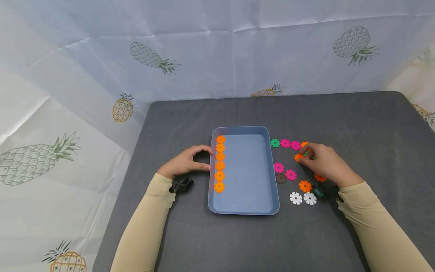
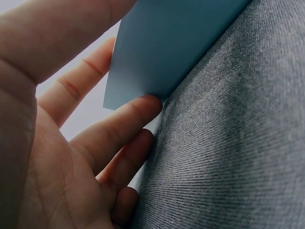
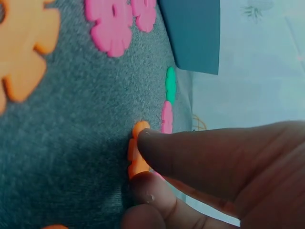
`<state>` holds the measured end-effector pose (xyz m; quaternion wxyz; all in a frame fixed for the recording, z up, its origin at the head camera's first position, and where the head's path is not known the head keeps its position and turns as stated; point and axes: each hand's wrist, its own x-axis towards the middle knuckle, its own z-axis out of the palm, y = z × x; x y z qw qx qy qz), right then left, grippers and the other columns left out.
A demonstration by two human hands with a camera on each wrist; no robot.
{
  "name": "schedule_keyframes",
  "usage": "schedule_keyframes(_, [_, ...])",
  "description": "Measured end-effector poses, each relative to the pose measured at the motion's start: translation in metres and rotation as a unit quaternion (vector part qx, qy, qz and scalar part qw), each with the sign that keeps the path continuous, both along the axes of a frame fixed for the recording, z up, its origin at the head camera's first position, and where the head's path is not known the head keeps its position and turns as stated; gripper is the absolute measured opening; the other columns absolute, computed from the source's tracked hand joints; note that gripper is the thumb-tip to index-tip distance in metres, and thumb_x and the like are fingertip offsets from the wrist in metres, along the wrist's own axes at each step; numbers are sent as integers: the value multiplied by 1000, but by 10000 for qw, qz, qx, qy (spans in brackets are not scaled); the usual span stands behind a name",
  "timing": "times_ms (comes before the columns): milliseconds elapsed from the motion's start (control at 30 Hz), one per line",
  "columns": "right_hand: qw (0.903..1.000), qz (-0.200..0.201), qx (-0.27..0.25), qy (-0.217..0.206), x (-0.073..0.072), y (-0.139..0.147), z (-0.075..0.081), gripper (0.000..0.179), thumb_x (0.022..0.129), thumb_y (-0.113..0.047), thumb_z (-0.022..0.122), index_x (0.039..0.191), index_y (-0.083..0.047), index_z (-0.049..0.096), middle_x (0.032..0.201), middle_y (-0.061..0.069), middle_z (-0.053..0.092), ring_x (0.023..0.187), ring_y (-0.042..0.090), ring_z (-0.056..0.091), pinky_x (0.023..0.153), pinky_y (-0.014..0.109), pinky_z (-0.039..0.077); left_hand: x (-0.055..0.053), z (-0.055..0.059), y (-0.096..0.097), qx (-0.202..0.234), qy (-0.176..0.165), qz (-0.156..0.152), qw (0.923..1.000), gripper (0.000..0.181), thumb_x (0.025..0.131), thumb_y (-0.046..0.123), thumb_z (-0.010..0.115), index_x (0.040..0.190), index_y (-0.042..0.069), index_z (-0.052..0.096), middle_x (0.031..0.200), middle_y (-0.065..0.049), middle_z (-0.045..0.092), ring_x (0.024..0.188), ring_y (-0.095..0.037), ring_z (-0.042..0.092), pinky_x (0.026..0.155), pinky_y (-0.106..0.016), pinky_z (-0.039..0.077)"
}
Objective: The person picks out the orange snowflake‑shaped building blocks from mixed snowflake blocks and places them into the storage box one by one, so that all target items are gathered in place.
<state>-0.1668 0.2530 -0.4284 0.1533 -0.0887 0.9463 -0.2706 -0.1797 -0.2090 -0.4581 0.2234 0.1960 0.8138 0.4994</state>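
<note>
A shallow blue-grey tray (image 1: 251, 173) lies on the table with a column of orange snowflake discs (image 1: 220, 156) along its left inner side. Touching its left wall from outside, my left hand (image 1: 187, 161) keeps thumb and fingers spread; the left wrist view has the fingertips against the tray's wall (image 2: 157, 52). My right hand (image 1: 327, 164), to the right of the tray, pinches an orange snowflake disc (image 3: 135, 160) between thumb and finger close over the cloth. Partly hidden under that hand are a green disc and another orange disc (image 1: 304, 144).
Right of the tray lie loose discs: a green one (image 1: 275, 143), several pink ones (image 1: 290, 175), a brown one (image 1: 281, 178), two white ones (image 1: 310, 198) and more orange ones (image 1: 305, 186). Grey cloth (image 1: 190, 241) covers the table; a pineapple-print curtain (image 1: 210, 60) hangs behind it.
</note>
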Motion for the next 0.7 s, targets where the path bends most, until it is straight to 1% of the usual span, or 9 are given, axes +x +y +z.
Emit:
schedule_keyframes(233, [10000, 21, 31, -29, 0, 0, -3, 41, 100, -24, 72, 126, 6, 63, 86, 8, 65, 59, 19, 51, 54, 35, 41, 0, -1, 0, -15, 15, 18, 10000, 43, 88, 22, 88, 127, 22, 68, 137, -1, 60, 132, -24, 47, 115, -48, 33])
schedule_keyframes(367, [10000, 69, 59, 31, 1, -1, -3, 38, 99, -21, 72, 124, 7, 65, 85, 8, 64, 60, 19, 50, 56, 35, 41, 0, -2, -1, -37, 9, 32, 10000, 43, 89, 23, 88, 126, 23, 68, 136, -1, 60, 132, -24, 46, 115, -48, 34])
schedule_keyframes(533, [9999, 53, 60, 64, 3, -3, -3, 37, 97, -22, 75, 121, 5, 68, 84, 7, 62, 60, 19, 49, 55, 34, 41, 1, -2, -1, -75, 3, 42, 10000, 42, 89, 23, 87, 126, 23, 68, 136, -1, 60, 133, -25, 46, 114, -49, 33])
schedule_keyframes(700, [9998, 23, 88, 180, 4, -5, -3, 39, 96, -23, 78, 119, 6, 68, 90, 11, 62, 69, 21, 52, 60, 35, 43, 1, -1, -1, -102, 9, 43, 9999, 41, 89, 23, 87, 126, 24, 68, 135, -1, 61, 132, -25, 46, 114, -49, 34])
